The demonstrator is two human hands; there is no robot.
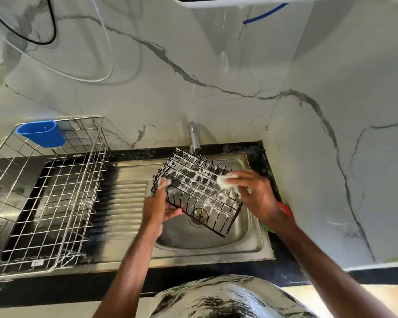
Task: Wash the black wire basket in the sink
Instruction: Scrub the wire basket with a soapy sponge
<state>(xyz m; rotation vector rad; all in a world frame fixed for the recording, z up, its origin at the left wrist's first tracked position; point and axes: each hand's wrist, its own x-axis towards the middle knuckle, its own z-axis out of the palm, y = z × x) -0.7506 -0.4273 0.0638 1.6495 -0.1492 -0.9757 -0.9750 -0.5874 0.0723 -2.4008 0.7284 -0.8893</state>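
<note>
Now left hand grips one black wire basket over sink; right hand pinches one soapy scrubber.

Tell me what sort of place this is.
Probably a home kitchen: a stainless steel sink with a ribbed drainboard, a tap above it, and a wire dish rack beside it.

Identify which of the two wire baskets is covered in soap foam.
The black wire basket, held over the sink; the silver basket sits untouched on the left.
</note>
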